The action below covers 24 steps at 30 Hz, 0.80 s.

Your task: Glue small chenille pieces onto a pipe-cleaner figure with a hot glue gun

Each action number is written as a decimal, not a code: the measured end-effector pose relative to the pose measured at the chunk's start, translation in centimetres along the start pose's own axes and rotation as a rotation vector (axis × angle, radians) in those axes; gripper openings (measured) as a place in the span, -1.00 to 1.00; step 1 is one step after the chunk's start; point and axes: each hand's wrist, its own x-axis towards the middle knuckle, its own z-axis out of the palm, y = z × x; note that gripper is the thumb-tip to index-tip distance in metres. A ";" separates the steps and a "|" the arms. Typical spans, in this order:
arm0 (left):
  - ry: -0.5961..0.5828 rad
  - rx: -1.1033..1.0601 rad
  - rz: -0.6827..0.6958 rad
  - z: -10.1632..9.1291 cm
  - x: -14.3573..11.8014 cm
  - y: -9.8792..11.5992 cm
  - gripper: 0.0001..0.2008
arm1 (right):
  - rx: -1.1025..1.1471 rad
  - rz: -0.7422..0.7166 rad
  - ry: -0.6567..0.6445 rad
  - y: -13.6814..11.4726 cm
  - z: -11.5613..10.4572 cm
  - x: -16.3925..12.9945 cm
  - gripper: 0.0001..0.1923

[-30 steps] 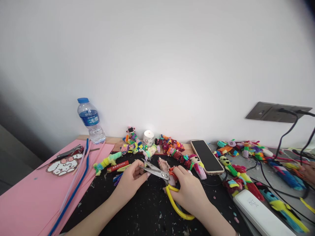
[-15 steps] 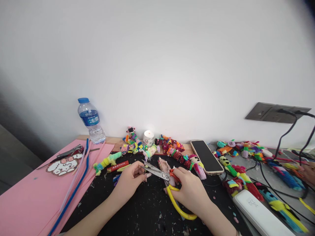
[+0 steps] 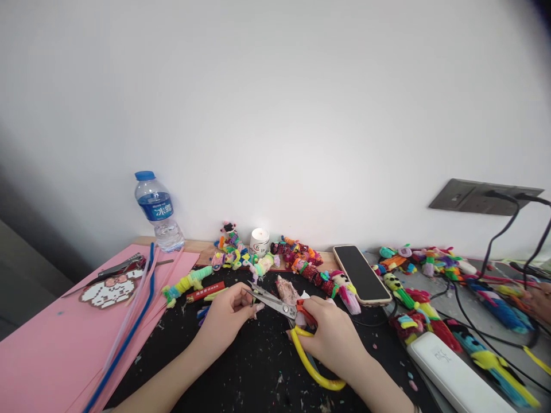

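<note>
My right hand [image 3: 325, 327] grips a pair of scissors [image 3: 275, 302] by its orange and yellow handles. The blades point left toward my left hand [image 3: 235, 310], with the tips at its pinched fingers. Thumb and fingertips of that hand are pressed together; whatever is between them is too small to make out. Just behind the scissors lies a fuzzy brownish-pink piece [image 3: 287, 289]. To the left of my left hand are a red packet [image 3: 205, 292] with white print and a yellow-green fuzzy figure [image 3: 188, 282].
Pipe-cleaner figures [image 3: 314, 275] line the back, around a white paper cup [image 3: 260, 243]. A phone [image 3: 362, 275], a white power bank [image 3: 456, 373] and cables lie right. Pink sheets [image 3: 51, 338] with pipe cleaners [image 3: 129, 332] and a bottle [image 3: 157, 212] are left. Another person's hand [image 3: 540, 301] shows far right.
The scissors' blades look slightly closer together, and the yellow handle has swung a little downward. My left hand stays in nearly the same place.
</note>
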 end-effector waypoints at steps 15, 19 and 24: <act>0.075 0.016 0.029 -0.1 0.0 0.1 -0.72 | 0.031 0.058 0.113 0.3 0.4 -0.1 -0.82; 0.084 0.009 0.048 0.1 0.1 0.0 -0.67 | 0.093 0.067 0.099 -0.2 0.2 -0.3 -0.81; 0.075 0.029 0.055 0.1 0.0 0.0 -0.73 | 0.018 0.027 0.081 -0.7 0.4 -0.6 -0.81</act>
